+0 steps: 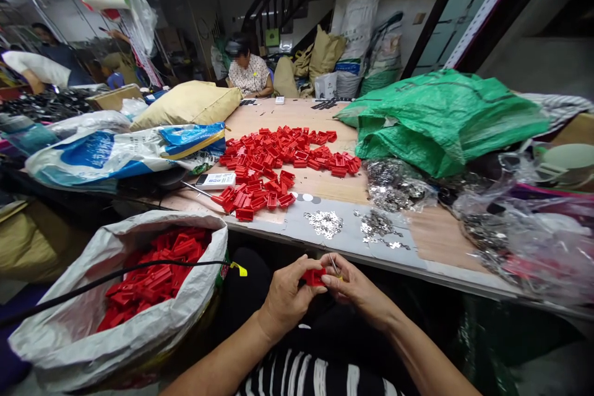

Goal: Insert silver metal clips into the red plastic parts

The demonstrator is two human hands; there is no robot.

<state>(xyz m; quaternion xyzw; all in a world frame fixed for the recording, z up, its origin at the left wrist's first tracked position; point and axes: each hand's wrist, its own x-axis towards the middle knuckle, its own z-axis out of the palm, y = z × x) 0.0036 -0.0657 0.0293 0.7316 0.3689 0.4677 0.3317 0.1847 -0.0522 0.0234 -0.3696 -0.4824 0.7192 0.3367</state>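
Pinching a red part, the left hand is just off the near edge of the surface; the right hand grips a slim metal tool, thumb at the part. Metal pieces lie along that edge, a red heap behind and leftward, a sack beside the edge.

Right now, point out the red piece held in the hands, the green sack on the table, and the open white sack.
Held red piece (314, 276): head view, on its visible face.
Green sack (431, 117): head view, on its creased middle.
Open white sack (148, 335): head view, on its near wall.
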